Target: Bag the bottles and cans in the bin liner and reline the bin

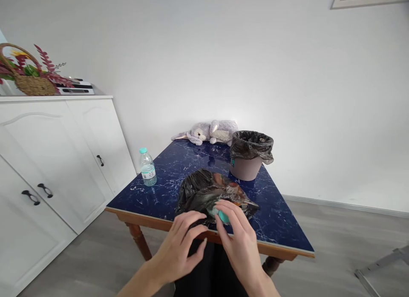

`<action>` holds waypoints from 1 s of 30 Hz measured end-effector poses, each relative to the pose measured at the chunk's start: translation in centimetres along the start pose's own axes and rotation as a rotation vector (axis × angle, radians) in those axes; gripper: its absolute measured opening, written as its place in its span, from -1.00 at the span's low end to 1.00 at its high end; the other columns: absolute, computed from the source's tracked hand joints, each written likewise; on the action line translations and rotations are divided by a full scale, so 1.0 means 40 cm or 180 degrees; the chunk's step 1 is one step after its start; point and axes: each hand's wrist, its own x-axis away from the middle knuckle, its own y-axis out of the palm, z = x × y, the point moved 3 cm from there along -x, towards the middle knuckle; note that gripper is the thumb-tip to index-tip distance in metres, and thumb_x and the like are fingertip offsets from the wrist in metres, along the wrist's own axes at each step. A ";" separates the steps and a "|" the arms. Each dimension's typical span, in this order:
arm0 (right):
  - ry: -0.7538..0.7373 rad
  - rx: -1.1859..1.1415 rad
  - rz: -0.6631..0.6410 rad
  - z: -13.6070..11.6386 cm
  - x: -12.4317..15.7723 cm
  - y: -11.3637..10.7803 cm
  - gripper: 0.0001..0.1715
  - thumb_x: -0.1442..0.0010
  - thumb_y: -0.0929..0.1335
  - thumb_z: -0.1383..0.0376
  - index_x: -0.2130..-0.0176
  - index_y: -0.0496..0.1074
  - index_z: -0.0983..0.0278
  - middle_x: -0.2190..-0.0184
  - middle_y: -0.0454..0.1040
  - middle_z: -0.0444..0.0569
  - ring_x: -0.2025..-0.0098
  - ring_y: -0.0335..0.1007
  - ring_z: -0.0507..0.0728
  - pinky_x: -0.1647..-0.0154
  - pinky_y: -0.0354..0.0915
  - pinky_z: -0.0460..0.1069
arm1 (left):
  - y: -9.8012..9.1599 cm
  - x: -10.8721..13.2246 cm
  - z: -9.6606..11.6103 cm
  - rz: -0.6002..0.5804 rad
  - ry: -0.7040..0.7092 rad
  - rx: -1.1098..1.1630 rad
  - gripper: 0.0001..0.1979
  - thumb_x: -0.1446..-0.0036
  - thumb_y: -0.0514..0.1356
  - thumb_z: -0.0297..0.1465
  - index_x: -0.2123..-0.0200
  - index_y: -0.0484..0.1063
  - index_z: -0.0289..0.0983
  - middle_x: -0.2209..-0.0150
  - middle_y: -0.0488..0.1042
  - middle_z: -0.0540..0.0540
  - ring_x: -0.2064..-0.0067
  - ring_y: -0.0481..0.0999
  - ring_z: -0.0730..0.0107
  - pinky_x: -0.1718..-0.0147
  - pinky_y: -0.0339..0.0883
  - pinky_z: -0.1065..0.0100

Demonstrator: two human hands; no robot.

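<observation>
One bag [198,188] lies at the bench's [277,220] front edge; against it, the right hand [239,237] pinches a teal-capped bottle [224,217], while the left hand [182,246], loosely open, holds nothing.

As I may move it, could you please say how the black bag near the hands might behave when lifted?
The black bag would probably flop and sag, as its thin film lies crumpled. It might also shift lopsidedly, given the uneven bulges.
</observation>
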 end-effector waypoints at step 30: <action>-0.0823 0.1087 -0.0653 0.295 0.107 0.166 -0.54 -0.49 0.25 0.27 -0.28 0.43 0.32 -0.24 0.48 0.30 -0.31 0.38 0.48 -0.27 0.36 0.44 | -0.146 0.061 -0.665 0.2480 -0.2604 0.0744 -0.16 -0.15 0.39 -0.02 -0.34 0.11 -0.19 -0.22 0.45 -0.29 -0.25 0.49 0.03 -0.28 0.33 0.02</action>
